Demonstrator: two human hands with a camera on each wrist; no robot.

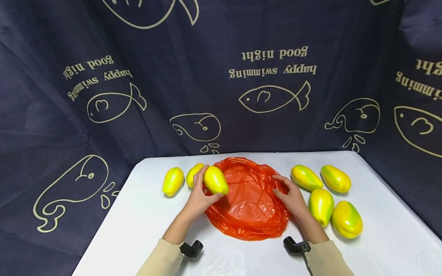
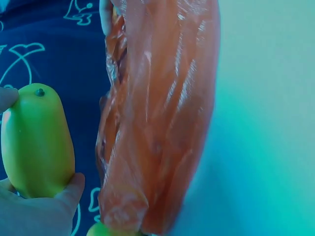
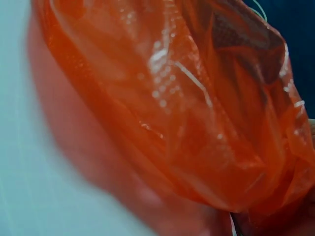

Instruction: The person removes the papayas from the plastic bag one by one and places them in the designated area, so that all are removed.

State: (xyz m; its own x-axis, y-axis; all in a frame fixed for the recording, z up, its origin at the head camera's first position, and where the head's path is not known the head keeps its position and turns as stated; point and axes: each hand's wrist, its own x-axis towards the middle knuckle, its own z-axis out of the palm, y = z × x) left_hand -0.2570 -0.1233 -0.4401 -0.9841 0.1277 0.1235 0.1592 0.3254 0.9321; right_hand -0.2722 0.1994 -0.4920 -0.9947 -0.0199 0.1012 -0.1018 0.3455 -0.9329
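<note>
A yellow-green papaya [image 1: 215, 180] is in my left hand [image 1: 197, 197], gripped between the thumb and fingers over the left rim of a red plastic bag [image 1: 246, 203]. In the left wrist view, the held papaya [image 2: 38, 142] shows its small stem, with fingertips at both ends. The bag lies with its mouth wide apart in the middle of the table. On its right side, my right hand [image 1: 293, 197] holds the rim, thumb and fingers curled over the edge. Red film [image 3: 147, 108] hides most of that hand in the right wrist view.
Two papayas lie left of the bag, one papaya [image 1: 173, 181] further out and another papaya [image 1: 194, 174] partly behind my left hand. Several more, including one papaya [image 1: 347, 219], lie to the right. Dark fish-print cloth [image 1: 207, 76] hangs behind the white table [image 1: 131, 230].
</note>
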